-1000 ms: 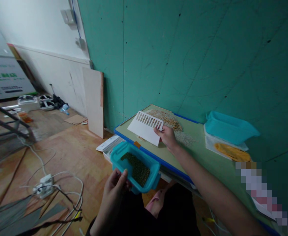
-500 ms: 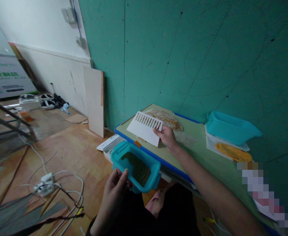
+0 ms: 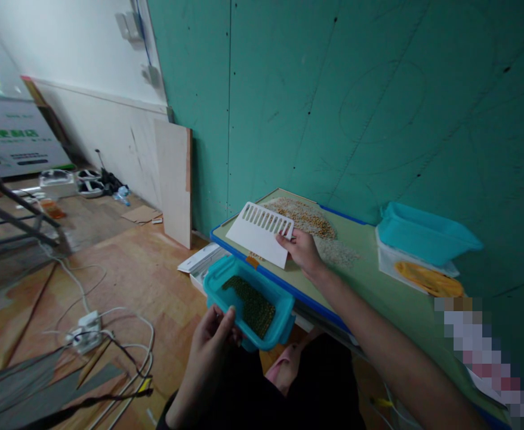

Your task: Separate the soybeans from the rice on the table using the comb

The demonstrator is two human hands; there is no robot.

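Note:
My left hand (image 3: 215, 337) grips the near rim of a teal plastic tub (image 3: 279, 306) with small green beans (image 3: 252, 304) inside, held just below the edge of a green table (image 3: 364, 280). My right hand (image 3: 302, 251) pinches a white slotted scraper card (image 3: 257, 234), held tilted over the table's near left corner. Behind the card lie a pile of tan beans (image 3: 304, 216) and a patch of pale grains (image 3: 340, 254) on the tabletop.
A second teal tub (image 3: 425, 233) sits on a white tray with a yellow item (image 3: 427, 279) at the right. A green wall stands behind the table. A wooden board (image 3: 175, 182) leans at the left. Cables and a power strip (image 3: 85, 331) lie on the floor.
The scraper card and my right hand have shifted slightly left toward the table corner. The tub stays held below the edge; the view has panned a little.

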